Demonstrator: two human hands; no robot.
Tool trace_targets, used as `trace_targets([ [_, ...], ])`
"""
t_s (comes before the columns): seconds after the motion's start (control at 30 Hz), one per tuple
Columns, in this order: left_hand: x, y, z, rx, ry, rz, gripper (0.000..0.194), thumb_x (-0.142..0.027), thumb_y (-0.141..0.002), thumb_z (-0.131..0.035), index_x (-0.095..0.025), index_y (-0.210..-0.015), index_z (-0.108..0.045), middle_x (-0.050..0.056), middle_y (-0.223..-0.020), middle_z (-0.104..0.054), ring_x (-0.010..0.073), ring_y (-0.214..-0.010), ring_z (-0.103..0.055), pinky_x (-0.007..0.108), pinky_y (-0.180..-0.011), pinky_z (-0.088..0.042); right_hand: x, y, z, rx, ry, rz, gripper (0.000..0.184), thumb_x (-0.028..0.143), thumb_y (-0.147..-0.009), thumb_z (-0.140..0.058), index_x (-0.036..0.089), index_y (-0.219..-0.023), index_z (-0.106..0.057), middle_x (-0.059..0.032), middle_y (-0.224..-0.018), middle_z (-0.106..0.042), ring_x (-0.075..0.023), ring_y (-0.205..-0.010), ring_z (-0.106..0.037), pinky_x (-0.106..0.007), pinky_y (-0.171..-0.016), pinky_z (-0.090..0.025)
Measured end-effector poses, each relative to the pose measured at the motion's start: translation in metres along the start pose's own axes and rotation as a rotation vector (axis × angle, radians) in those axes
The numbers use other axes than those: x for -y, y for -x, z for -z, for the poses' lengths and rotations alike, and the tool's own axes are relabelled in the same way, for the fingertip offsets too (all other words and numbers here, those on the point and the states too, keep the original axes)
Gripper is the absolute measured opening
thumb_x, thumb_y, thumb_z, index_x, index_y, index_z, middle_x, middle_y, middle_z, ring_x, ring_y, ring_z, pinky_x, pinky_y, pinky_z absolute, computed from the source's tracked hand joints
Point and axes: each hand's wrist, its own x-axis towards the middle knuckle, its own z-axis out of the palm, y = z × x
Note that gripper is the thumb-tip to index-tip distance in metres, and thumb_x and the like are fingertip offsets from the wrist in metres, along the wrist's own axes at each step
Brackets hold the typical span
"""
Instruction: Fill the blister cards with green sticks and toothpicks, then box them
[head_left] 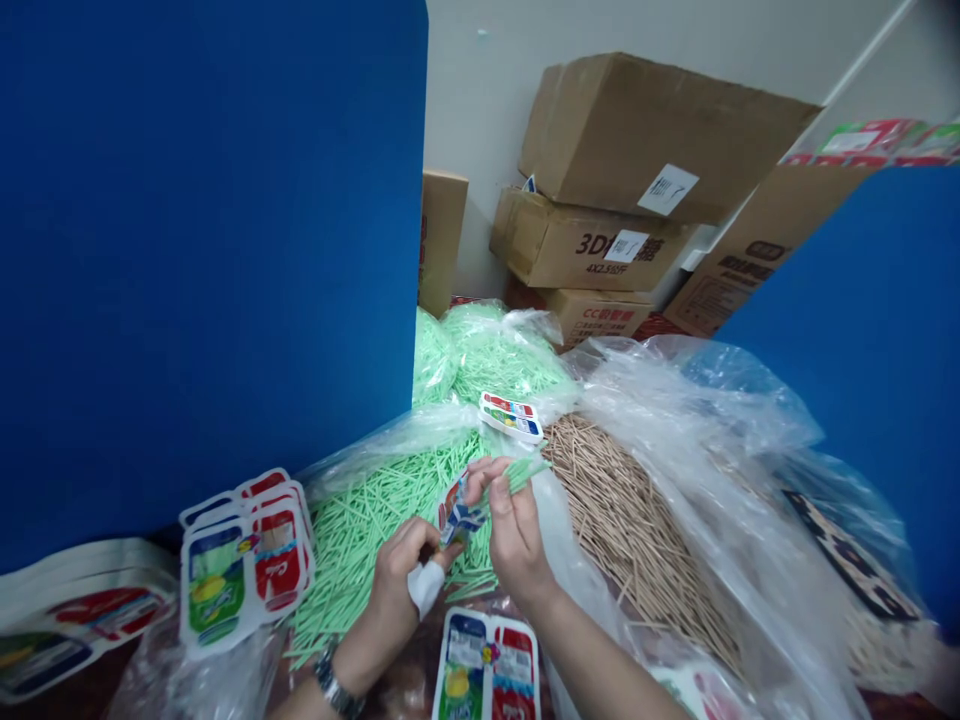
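My left hand (401, 565), a metal-banded watch (337, 680) on its wrist, is closed on a small printed packet (459, 512) tilted on edge. Something white shows at the left fingers. My right hand (517, 530) pinches a small bunch of thin green sticks (523, 472) beside the packet, its fingertips close to the packet's upper edge. Below both hands spreads a large heap of green sticks (360, 540) in an open clear bag. A flat double packet (487, 668), printed green and red, lies in front of me; a similar one (511, 418) rests on the heap's far side.
A stack of printed packets (244, 565) sits at left, beside another pile (82, 620). Thin brown sticks (630, 520) fill a clear bag (720, 480) at right. Blue panels (210, 240) stand on both sides, and cardboard boxes (600, 230) are stacked behind.
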Motion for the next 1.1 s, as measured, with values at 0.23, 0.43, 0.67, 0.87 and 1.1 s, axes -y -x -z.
trace_targets([
  [0.23,-0.002,-0.005,0.006,-0.036,0.019,-0.108,0.015,-0.017,-0.088,-0.053,-0.019,-0.074,-0.049,0.0,-0.072,-0.053,0.0143,-0.066,-0.051,0.025,-0.062,-0.038,-0.01,0.014,0.01,0.173,0.351,0.053,0.031,0.044,-0.096,-0.037,0.024,-0.116,-0.05,-0.0081,-0.142,-0.037,-0.0277,-0.138,-0.022,-0.052,-0.111,-0.02],
  [0.43,-0.003,-0.01,0.015,-0.02,0.1,-0.18,0.003,-0.017,-0.084,-0.062,-0.018,-0.083,-0.06,0.003,-0.078,-0.062,0.0165,-0.073,-0.059,0.027,-0.067,-0.044,-0.032,-0.002,0.041,0.148,0.145,-0.127,0.052,0.05,-0.094,-0.038,0.027,-0.14,-0.031,-0.0086,-0.144,-0.038,-0.0246,-0.134,-0.034,-0.047,-0.11,-0.026],
  [0.67,0.004,-0.009,0.008,0.0,0.426,0.128,0.032,-0.02,-0.078,-0.066,-0.02,-0.11,-0.061,0.009,-0.104,-0.069,0.0219,-0.091,-0.065,0.032,-0.079,-0.051,-0.051,0.004,0.035,0.108,-0.065,-0.274,0.021,0.041,-0.087,-0.058,0.022,-0.095,-0.054,-0.0003,-0.083,-0.06,-0.015,-0.074,-0.058,-0.027,-0.066,-0.047],
  [0.87,0.005,-0.009,0.013,-0.027,0.624,0.393,0.027,-0.029,-0.071,-0.073,-0.014,-0.091,-0.065,0.008,-0.085,-0.072,0.0208,-0.077,-0.066,0.032,-0.071,-0.053,-0.048,0.015,0.029,0.11,-0.049,-0.291,0.022,0.042,-0.088,-0.057,0.021,-0.091,-0.051,0.0002,-0.08,-0.058,-0.014,-0.071,-0.055,-0.025,-0.063,-0.044],
  [1.1,0.0,-0.005,0.02,0.069,0.587,0.402,0.029,-0.031,-0.072,-0.073,-0.013,-0.093,-0.067,0.008,-0.087,-0.074,0.0204,-0.075,-0.066,0.033,-0.068,-0.054,-0.051,0.021,0.021,0.136,-0.034,-0.334,0.024,0.043,-0.088,-0.054,0.02,-0.091,-0.049,-0.0011,-0.083,-0.06,-0.0156,-0.075,-0.057,-0.027,-0.067,-0.045],
])
